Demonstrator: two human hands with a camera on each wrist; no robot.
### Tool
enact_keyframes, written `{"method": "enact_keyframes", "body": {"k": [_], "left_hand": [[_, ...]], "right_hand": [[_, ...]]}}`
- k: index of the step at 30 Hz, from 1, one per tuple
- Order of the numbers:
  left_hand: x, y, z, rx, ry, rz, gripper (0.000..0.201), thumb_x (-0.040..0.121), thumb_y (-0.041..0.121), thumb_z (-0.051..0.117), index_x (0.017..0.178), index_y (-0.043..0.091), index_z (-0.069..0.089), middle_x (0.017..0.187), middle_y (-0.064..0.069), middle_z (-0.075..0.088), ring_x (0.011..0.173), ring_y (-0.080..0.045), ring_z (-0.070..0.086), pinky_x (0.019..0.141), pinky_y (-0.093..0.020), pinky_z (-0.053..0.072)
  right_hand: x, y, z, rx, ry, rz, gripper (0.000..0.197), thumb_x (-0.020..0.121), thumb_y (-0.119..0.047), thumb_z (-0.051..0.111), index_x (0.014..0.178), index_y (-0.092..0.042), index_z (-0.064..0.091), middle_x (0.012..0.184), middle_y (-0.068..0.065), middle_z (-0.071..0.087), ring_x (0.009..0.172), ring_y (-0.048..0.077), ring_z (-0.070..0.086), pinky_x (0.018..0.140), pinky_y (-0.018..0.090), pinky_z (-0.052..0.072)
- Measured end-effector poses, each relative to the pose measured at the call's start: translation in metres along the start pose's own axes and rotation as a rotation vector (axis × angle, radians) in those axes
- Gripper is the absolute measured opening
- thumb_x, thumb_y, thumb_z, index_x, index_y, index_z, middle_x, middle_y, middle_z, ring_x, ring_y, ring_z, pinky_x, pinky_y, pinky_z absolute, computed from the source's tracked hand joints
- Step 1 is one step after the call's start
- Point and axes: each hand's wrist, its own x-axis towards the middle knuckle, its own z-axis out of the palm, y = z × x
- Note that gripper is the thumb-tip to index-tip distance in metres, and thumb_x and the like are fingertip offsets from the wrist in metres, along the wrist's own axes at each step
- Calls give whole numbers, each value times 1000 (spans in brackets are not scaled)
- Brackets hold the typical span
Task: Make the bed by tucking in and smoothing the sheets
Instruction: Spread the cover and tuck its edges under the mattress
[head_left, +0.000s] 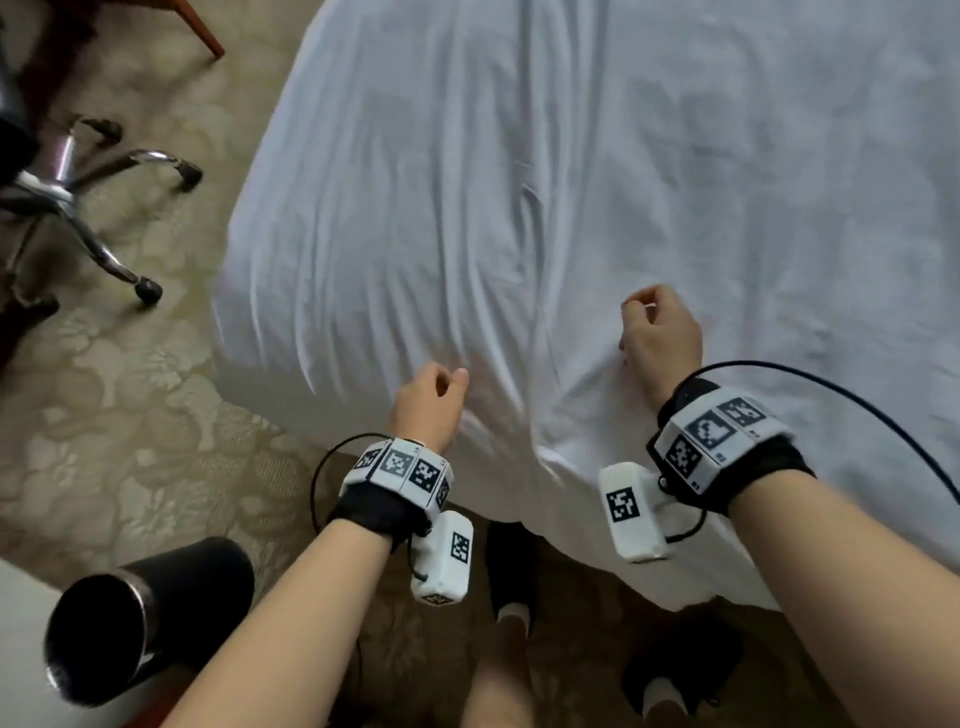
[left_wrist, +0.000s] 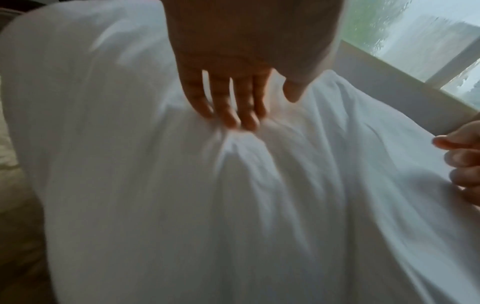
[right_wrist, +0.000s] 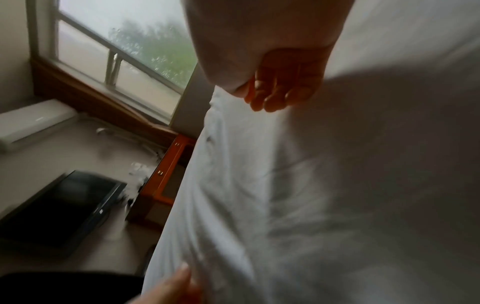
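Note:
A white sheet (head_left: 519, 182) covers the bed, with long wrinkles running toward its near edge. My left hand (head_left: 431, 400) is at that edge. In the left wrist view my left hand (left_wrist: 263, 110) has fairly straight fingers, their tips pressing on a bunched ridge of the sheet (left_wrist: 182, 205), thumb apart. My right hand (head_left: 657, 332) is farther onto the bed with curled fingers. In the right wrist view my right hand (right_wrist: 270, 98) shows no cloth between its fingers above the sheet (right_wrist: 337, 185). Its knuckles (left_wrist: 459, 158) rest against the sheet.
An office chair base (head_left: 67, 192) stands on patterned carpet (head_left: 130, 415) left of the bed. A black cylinder (head_left: 130, 618) sits by my left forearm. My feet in black shoes (head_left: 511, 566) are at the bed's edge. A window (right_wrist: 116, 51), a black screen (right_wrist: 59, 207) and an orange wooden cabinet (right_wrist: 168, 168) are beyond.

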Motion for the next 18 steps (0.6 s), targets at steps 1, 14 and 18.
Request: {"method": "enact_keyframes", "body": {"k": [1,14,18], "left_hand": [[13,-2,-13,30,105,-21,32,91,42,52,100,12,54,111,-11,58,103,-29,55,89,-38,47],[111,-64,-90,7,208,-360,29,95,9,41,117,-1,57,121,-23,57,114,-38,53,93,-38,43],[124,-100,-132,-121,419,-222,24,80,-4,39,67,13,49,107,-24,59,93,-39,60,84,-40,52]], "right_hand": [[1,-9,14,-52,-45,-29,11,87,-26,46,88,-19,54,82,7,59,92,34,60,85,43,49],[-19,-83,153,-1157,-341,-320,39,91,-31,51,123,-9,53,115,9,63,106,29,61,76,33,44],[-24,-105,167,-1088,-455,-377,30,92,-17,44,114,-6,61,115,14,62,107,33,59,80,32,44]]}}
